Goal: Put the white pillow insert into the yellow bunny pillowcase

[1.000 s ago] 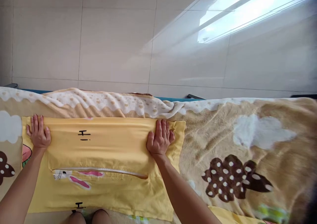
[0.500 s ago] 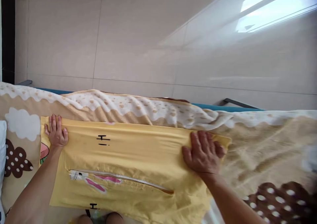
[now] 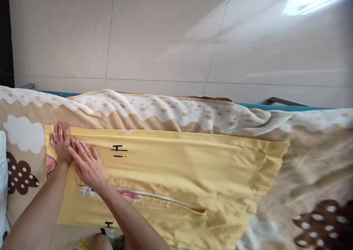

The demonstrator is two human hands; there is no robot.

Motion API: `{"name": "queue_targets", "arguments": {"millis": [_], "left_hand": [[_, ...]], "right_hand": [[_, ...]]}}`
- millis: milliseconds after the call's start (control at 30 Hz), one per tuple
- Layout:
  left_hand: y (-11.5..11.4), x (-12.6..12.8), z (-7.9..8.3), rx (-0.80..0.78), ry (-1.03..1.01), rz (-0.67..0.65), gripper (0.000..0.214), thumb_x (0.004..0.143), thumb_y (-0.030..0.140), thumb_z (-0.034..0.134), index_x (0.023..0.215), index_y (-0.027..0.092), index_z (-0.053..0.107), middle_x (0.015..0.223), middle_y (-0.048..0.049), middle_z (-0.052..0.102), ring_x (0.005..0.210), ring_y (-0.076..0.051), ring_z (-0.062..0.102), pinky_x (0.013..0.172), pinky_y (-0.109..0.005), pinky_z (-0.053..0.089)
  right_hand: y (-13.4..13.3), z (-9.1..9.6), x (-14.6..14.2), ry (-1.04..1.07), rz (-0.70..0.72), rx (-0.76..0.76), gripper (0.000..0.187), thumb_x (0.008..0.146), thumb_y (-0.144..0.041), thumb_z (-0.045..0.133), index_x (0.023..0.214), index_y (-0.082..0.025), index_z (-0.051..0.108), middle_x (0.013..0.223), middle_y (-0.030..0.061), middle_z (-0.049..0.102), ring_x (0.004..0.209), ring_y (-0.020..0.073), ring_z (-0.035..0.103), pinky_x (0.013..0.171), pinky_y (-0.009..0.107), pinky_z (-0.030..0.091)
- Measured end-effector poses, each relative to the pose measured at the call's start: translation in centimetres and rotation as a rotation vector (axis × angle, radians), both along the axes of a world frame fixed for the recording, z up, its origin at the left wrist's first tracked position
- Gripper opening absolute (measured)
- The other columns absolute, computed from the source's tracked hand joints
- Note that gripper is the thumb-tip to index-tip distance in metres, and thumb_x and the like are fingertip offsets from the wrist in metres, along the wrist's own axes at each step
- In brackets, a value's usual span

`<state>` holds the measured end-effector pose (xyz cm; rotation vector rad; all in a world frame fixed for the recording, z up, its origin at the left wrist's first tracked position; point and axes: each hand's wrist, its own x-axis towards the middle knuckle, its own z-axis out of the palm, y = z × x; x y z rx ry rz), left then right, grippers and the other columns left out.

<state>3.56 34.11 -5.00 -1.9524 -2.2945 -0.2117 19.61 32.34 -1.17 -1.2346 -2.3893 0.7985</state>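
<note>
Yellow pillowcase (image 3: 176,176) lies flat on the fleece blanket (image 3: 311,161), its right end free of hands and the floor (image 3: 165,32) bare beyond its far edge. Its near edge is cut off by the frame, and the blanket right of it is blurred. Left hand (image 3: 63,142) presses flat, fingers spread, on the pillowcase's far-left corner; right hand (image 3: 87,164), at the pillowcase's right end half a second ago, now lies flat beside it, touching.

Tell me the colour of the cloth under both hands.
Yellow cloth, with a rabbit print and small black marks; head view.
</note>
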Motion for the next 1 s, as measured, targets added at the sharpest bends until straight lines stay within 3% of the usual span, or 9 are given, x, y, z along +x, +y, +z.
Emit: {"name": "queue_targets", "arguments": {"millis": [100,167,300,367,467,633,733,833,1000], "left_hand": [[0.1,0.0,0.0,0.026,-0.006,-0.023,0.062,0.093,0.04,0.029,0.147,0.011,0.04,0.151,-0.019,0.037,0.144,-0.029,0.027,0.116,-0.048,0.009],[0.2,0.1,0.1,0.033,-0.02,-0.044,0.063,0.093,0.04,0.03,0.148,0.011,0.037,0.152,-0.0186,0.035,0.144,-0.03,0.026,0.116,-0.049,0.008],[0.1,0.2,0.2,0.033,-0.036,-0.046,0.063,0.093,0.039,0.03,0.149,0.012,0.036,0.151,-0.0181,0.036,0.144,-0.03,0.027,0.115,-0.049,0.007],[0.0,0.1,0.1,0.013,-0.052,-0.03,0.063,0.092,0.039,0.03,0.149,0.012,0.036,0.152,-0.0183,0.035,0.144,-0.03,0.026,0.115,-0.049,0.006],[-0.2,0.1,0.0,-0.011,-0.057,-0.006,0.064,0.091,0.04,0.03,0.148,0.011,0.038,0.152,-0.0184,0.034,0.144,-0.031,0.026,0.115,-0.05,0.006],[-0.3,0.1,0.0,-0.032,-0.077,0.027,0.064,0.089,0.041,0.031,0.146,0.011,0.042,0.151,-0.0191,0.036,0.144,-0.031,0.026,0.116,-0.051,0.006],[-0.2,0.2,0.1,-0.054,-0.093,0.056,0.065,0.088,0.042,0.031,0.144,0.01,0.044,0.15,-0.0195,0.037,0.144,-0.031,0.026,0.116,-0.051,0.005],[-0.3,0.1,0.0,-0.048,-0.104,0.055,0.066,0.088,0.042,0.031,0.144,0.01,0.043,0.151,-0.0197,0.035,0.145,-0.032,0.024,0.116,-0.051,0.004],[-0.3,0.0,0.0,-0.033,-0.127,0.03,0.065,0.089,0.042,0.031,0.146,0.011,0.041,0.152,-0.0191,0.034,0.145,-0.032,0.024,0.116,-0.051,0.004]], "right_hand": [[1.6,-2.4,3.0,-0.035,0.03,0.082,0.052,0.096,-0.025,0.04,0.148,-0.024,0.037,0.151,0.0043,0.041,0.143,0.015,0.028,0.116,0.037,0.017],[2.5,-4.5,11.5,-0.166,-0.176,0.111,0.054,0.096,-0.03,0.043,0.148,-0.024,0.036,0.149,0.0079,0.042,0.142,0.0189,0.031,0.118,0.043,0.012],[3.4,-7.1,31.5,-0.455,-0.681,0.089,0.061,0.094,-0.041,0.037,0.144,-0.006,0.042,0.147,0.0239,0.04,0.139,0.0307,0.036,0.112,0.051,0.022],[3.0,-6.9,36.0,-0.55,-0.929,0.054,0.064,0.094,-0.042,0.035,0.143,-0.002,0.042,0.146,0.0299,0.037,0.139,0.0371,0.034,0.108,0.059,0.022],[0.9,-4.8,31.2,-0.509,-0.983,0.1,0.067,0.094,-0.039,0.037,0.15,-0.004,0.029,0.15,0.0305,0.029,0.139,0.0409,0.031,0.104,0.064,0.024],[-4.8,-0.3,6.7,-0.089,-0.267,-0.05,0.07,0.094,-0.031,0.042,0.156,-0.025,0.01,0.152,0.0131,0.035,0.141,0.0286,0.033,0.11,0.052,0.028],[-6.2,-0.2,-0.2,-0.006,-0.128,-0.194,0.064,0.095,-0.034,0.044,0.155,-0.027,0.02,0.152,0.007,0.037,0.142,0.022,0.032,0.114,0.042,0.025],[-5.9,-2.6,5.0,-0.084,-0.16,-0.112,0.057,0.096,-0.032,0.044,0.151,-0.028,0.03,0.146,0.0061,0.047,0.137,0.0203,0.04,0.116,0.043,0.018],[-5.9,-6.8,28.2,-0.478,-0.522,0.064,0.057,0.094,-0.037,0.04,0.146,-0.012,0.041,0.144,0.0189,0.046,0.136,0.0299,0.041,0.112,0.052,0.024]]}}
